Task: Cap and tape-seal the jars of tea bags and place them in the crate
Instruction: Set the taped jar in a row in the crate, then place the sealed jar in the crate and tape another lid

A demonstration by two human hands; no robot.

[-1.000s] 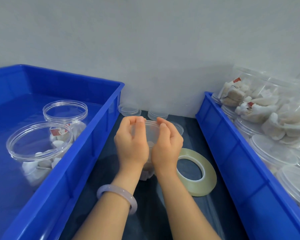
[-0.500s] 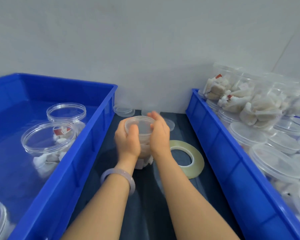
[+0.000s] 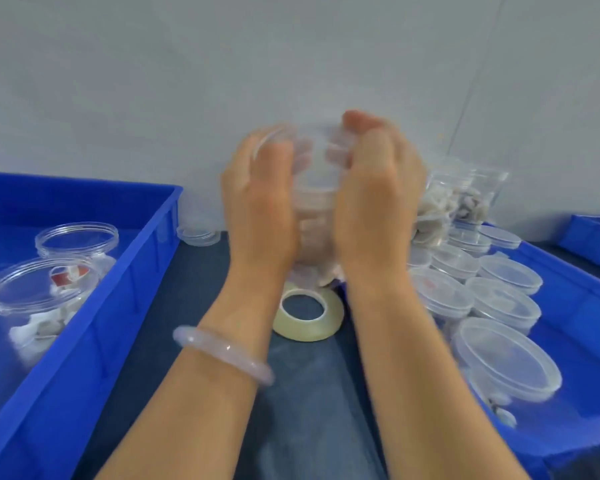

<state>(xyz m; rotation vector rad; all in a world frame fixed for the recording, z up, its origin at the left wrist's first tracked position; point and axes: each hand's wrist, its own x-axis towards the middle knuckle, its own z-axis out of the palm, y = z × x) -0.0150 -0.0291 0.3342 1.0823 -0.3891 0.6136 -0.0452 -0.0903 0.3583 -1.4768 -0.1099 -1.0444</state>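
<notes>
A clear plastic jar of tea bags (image 3: 315,202) is lifted off the table between both hands, blurred by motion. My left hand (image 3: 260,209) grips its left side and my right hand (image 3: 374,202) grips its right side, fingers curled over the rim and lid. A roll of clear tape (image 3: 307,311) lies flat on the dark table below the jar. The blue crate (image 3: 125,275) on the left holds two capped jars of tea bags (image 3: 42,299), (image 3: 78,242).
A second blue crate (image 3: 582,403) on the right is packed with several capped jars (image 3: 506,358) and open jars of tea bags (image 3: 444,206). A loose lid (image 3: 198,233) sits by the wall. A bracelet (image 3: 222,353) circles my left wrist.
Both hands have raised the jar from the table toward the camera. The view has tilted up and shifted, showing more of the right crate.
</notes>
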